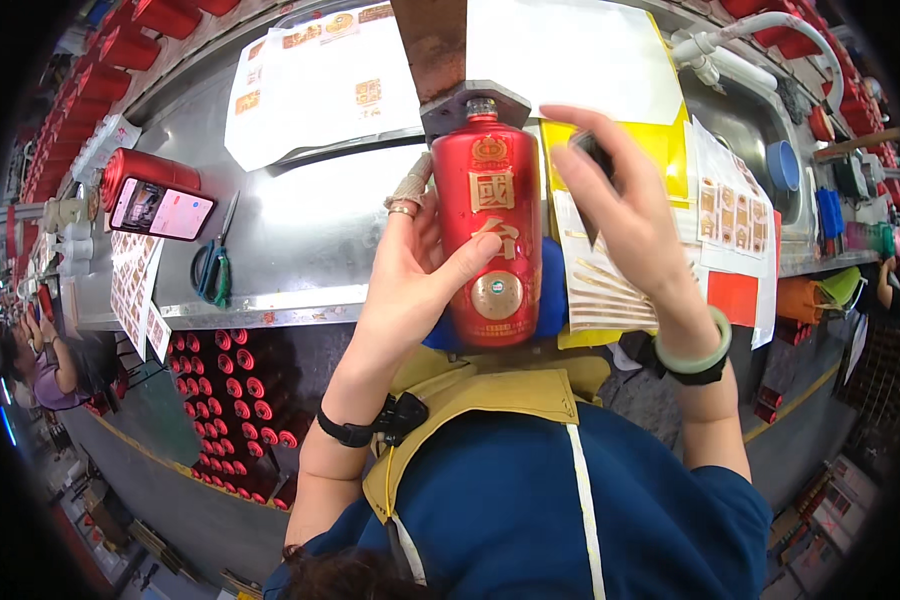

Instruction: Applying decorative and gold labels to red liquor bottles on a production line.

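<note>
A red bottle (488,240) with gold print and a round gold emblem lies in front of me, its neck pointing away. The neck rests at a grey angular metal plate (515,104) on a brown upright bar. My left hand (415,260) grips the bottle's left side, thumb across its front; one finger is wrapped in a pale covering. Right of the bottle, my right hand (625,190) is raised with the index finger stretched toward the neck. A dark narrow tool (592,150) sits between its thumb and fingers; its kind is unclear.
Scissors (210,265), a phone (160,210) and a label sheet (135,285) are on the left of the metal bench. White sheets (325,85) lie behind. At right are label strips (605,285), yellow sheets (660,160) and a sink (745,125). Red bottles (230,400) stand below the bench.
</note>
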`<state>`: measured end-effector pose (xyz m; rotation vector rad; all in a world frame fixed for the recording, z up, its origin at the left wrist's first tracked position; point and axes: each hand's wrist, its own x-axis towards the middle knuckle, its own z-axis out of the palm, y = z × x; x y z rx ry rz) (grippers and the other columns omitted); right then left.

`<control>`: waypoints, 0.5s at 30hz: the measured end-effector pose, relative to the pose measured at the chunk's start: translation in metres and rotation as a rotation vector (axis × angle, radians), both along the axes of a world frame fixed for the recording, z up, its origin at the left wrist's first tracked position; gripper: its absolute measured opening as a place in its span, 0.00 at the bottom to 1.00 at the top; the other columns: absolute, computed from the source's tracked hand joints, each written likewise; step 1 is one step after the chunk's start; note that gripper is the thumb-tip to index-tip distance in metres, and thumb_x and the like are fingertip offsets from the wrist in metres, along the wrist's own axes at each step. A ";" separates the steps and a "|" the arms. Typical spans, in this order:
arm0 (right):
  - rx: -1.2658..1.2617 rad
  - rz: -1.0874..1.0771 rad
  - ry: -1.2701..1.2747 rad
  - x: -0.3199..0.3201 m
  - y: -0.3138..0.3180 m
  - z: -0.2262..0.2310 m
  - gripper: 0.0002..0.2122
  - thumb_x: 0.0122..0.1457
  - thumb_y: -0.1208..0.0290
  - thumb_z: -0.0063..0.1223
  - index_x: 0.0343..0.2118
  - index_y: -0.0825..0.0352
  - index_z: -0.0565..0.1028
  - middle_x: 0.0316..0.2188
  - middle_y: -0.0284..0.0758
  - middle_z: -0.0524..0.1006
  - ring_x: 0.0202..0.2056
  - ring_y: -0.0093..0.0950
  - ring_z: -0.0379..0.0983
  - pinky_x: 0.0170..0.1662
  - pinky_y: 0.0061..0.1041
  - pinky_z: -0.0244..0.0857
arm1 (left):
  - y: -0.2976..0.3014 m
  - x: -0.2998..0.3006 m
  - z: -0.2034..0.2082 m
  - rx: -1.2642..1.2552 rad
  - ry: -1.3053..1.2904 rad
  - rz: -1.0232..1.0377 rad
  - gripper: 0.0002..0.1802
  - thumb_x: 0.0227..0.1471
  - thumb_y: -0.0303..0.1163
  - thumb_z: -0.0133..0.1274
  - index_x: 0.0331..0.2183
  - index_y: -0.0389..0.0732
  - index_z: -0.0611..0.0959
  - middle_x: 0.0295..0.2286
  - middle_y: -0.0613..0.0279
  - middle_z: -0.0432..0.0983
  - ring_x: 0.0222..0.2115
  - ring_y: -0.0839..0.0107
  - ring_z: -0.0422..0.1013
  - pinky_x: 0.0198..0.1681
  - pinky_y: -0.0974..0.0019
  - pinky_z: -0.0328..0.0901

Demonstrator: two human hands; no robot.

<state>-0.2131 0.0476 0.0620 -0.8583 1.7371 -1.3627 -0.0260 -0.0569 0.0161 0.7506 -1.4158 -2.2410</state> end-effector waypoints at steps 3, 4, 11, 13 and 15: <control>0.058 -0.013 -0.086 0.017 0.013 -0.032 0.36 0.58 0.60 0.70 0.64 0.73 0.64 0.30 0.25 0.65 0.31 0.13 0.61 0.34 0.14 0.56 | 0.000 -0.002 0.001 0.006 0.009 0.000 0.47 0.59 0.27 0.61 0.70 0.36 0.51 0.63 0.47 0.61 0.62 0.62 0.63 0.64 0.58 0.62; 0.055 -0.015 -0.202 0.023 0.014 -0.036 0.40 0.57 0.61 0.71 0.66 0.74 0.60 0.30 0.24 0.62 0.32 0.14 0.59 0.34 0.14 0.57 | -0.001 -0.002 0.000 0.041 0.025 0.018 0.47 0.59 0.27 0.61 0.69 0.36 0.51 0.63 0.47 0.61 0.62 0.62 0.64 0.64 0.58 0.62; -0.011 -0.042 -0.265 0.035 0.016 -0.050 0.40 0.58 0.66 0.70 0.67 0.75 0.58 0.30 0.24 0.64 0.31 0.15 0.59 0.36 0.15 0.59 | -0.003 0.002 -0.001 0.094 0.032 0.028 0.45 0.61 0.26 0.59 0.69 0.35 0.52 0.61 0.48 0.63 0.62 0.63 0.65 0.64 0.58 0.62; -0.021 -0.041 -0.277 0.035 0.017 -0.048 0.39 0.59 0.65 0.69 0.68 0.74 0.58 0.30 0.24 0.65 0.31 0.14 0.60 0.36 0.15 0.59 | -0.003 0.002 -0.001 0.082 0.042 0.019 0.43 0.61 0.26 0.59 0.69 0.35 0.53 0.61 0.48 0.64 0.62 0.63 0.65 0.64 0.58 0.62; -0.031 -0.050 -0.287 0.032 0.018 -0.045 0.39 0.60 0.64 0.69 0.68 0.74 0.58 0.30 0.23 0.65 0.32 0.14 0.61 0.37 0.15 0.59 | -0.004 0.001 -0.002 0.072 0.054 0.002 0.42 0.62 0.26 0.58 0.69 0.35 0.54 0.60 0.48 0.65 0.61 0.63 0.65 0.64 0.59 0.62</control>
